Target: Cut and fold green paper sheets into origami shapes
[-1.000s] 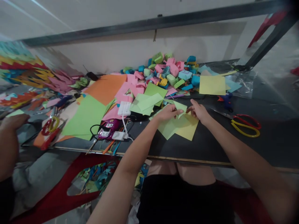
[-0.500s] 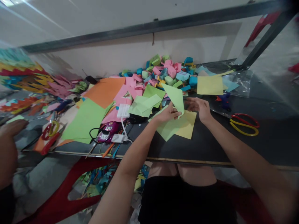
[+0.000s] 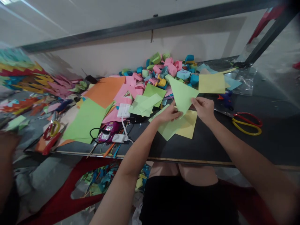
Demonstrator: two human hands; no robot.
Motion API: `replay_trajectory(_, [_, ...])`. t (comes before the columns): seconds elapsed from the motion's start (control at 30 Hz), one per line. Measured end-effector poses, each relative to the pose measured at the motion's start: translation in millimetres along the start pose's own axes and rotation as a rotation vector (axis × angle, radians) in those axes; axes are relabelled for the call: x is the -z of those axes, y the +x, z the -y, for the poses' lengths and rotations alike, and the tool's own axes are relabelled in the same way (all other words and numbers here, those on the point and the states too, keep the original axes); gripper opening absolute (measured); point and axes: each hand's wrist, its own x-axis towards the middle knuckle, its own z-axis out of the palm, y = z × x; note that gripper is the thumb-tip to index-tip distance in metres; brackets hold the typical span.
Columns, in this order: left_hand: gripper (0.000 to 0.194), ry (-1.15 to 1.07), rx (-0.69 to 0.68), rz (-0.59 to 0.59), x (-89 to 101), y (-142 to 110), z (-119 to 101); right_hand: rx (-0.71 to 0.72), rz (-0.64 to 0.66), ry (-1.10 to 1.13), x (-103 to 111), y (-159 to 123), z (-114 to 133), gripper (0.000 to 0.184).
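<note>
Both hands hold up a light green paper sheet point(image 3: 181, 93) above the dark table point(image 3: 211, 147). My left hand point(image 3: 167, 115) pinches its lower left edge. My right hand point(image 3: 203, 107) pinches its right edge. The sheet stands tilted, with a corner pointing up and left. Under the hands lie more green and yellow sheets point(image 3: 180, 126), flat on the table.
A heap of small folded paper boxes point(image 3: 166, 70) lies at the back. Large orange and green sheets point(image 3: 93, 106) lie left, beside white chargers point(image 3: 123, 110). Scissors with red and yellow handles point(image 3: 246, 122) lie right; a second pair point(image 3: 50, 132) lies left. Another person's arm point(image 3: 7, 162) blurs the left edge.
The green sheet was lifted off the pile and swung upright. My right hand let go, then took hold of its right edge. The other person's arm dropped lower.
</note>
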Motion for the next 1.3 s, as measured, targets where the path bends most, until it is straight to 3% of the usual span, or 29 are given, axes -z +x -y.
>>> replay_trajectory(0.13, [0.059,0.154,-0.159,-0.503,-4.0,0.3,-3.1,-0.025,-0.183,-0.054,4.8,8.2,-9.4,0.056])
replay_trajectory(0.2, [0.048,0.217,-0.230,-0.627,-8.3,-3.9,-7.9,-0.009,-0.254,-0.078,7.3,9.6,-12.2,0.055])
replay_trajectory(0.3, [0.060,0.266,-0.281,-0.564,-19.2,-10.6,-13.4,-0.009,-0.262,-0.120,5.8,7.5,-12.6,0.051])
replay_trajectory(0.37, [0.079,0.284,-0.266,-0.461,-27.4,-12.2,-13.9,-0.084,-0.164,-0.058,0.7,5.3,-11.7,0.052])
replay_trajectory(0.43, [0.086,0.274,-0.246,-0.400,-33.0,-11.1,-12.3,-0.206,-0.018,0.093,-5.1,3.9,-11.1,0.057])
replay_trajectory(0.57, [0.058,0.017,-0.199,-0.418,-31.2,-5.5,-4.9,-0.291,0.111,0.327,-9.3,5.4,-10.8,0.068])
replay_trajectory(0.7, [0.030,-0.202,-0.132,-0.538,-21.9,3.7,4.9,-0.233,0.096,0.293,-2.2,10.9,-13.4,0.070])
replay_trajectory(0.8, [0.035,-0.301,-0.087,-0.634,-16.4,9.8,7.7,-0.226,0.012,0.259,5.4,17.1,-20.1,0.072])
replay_trajectory(0.97, [0.038,-0.403,-0.091,-0.524,-8.3,8.9,0.0,-0.196,-0.067,0.167,17.6,28.8,-32.8,0.068])
replay_trajectory(1.13, [0.058,-0.398,-0.257,-0.464,-10.6,8.4,-2.4,-0.161,-0.065,0.134,17.9,28.5,-32.7,0.068])
replay_trajectory(1.27, [0.027,-0.381,-0.161,-0.561,-12.6,10.3,-0.5,-0.202,0.011,0.164,13.4,21.3,-25.2,0.074])
replay_trajectory(1.3, [0.029,-0.404,-0.132,-0.580,-11.3,10.2,-1.3,-0.232,0.048,0.168,13.0,19.2,-22.9,0.073])
